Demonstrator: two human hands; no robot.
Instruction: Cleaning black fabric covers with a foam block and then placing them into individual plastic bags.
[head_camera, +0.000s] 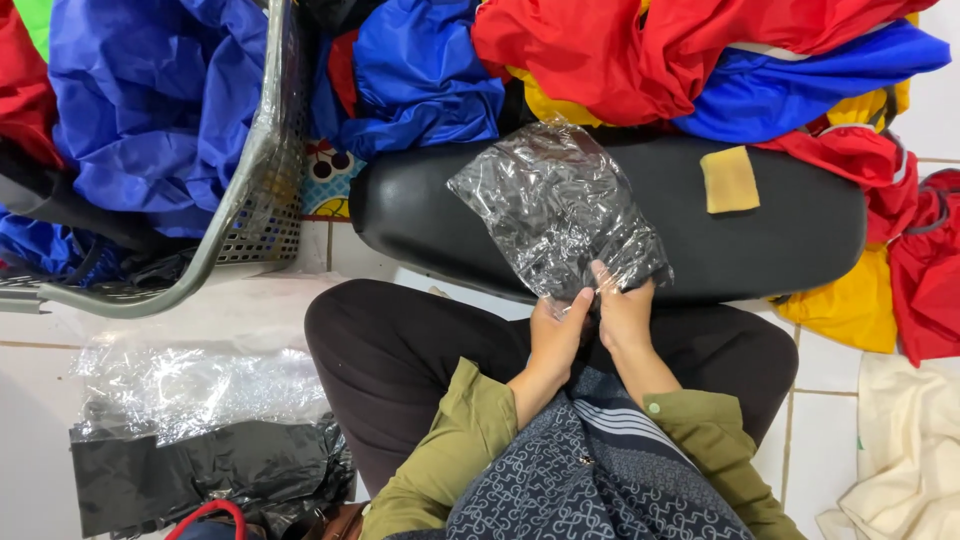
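Holding clear plastic bag (555, 205), dark contents.

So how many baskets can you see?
1. The grey mesh basket sits at the upper left on the floor, stuffed with blue fabric. More could be hidden under the cloth piles.

the clear plastic bag (556, 212) i hold is crinkled and glossy, catching pale glare across its wrinkles, with something dark folded flat inside it. it lies slanted on the black padded seat (770, 240) in front of my knees, its far end pointing up and to the left, its near end toward me. i pinch that near edge, one grip on each side of the opening, the two close together.
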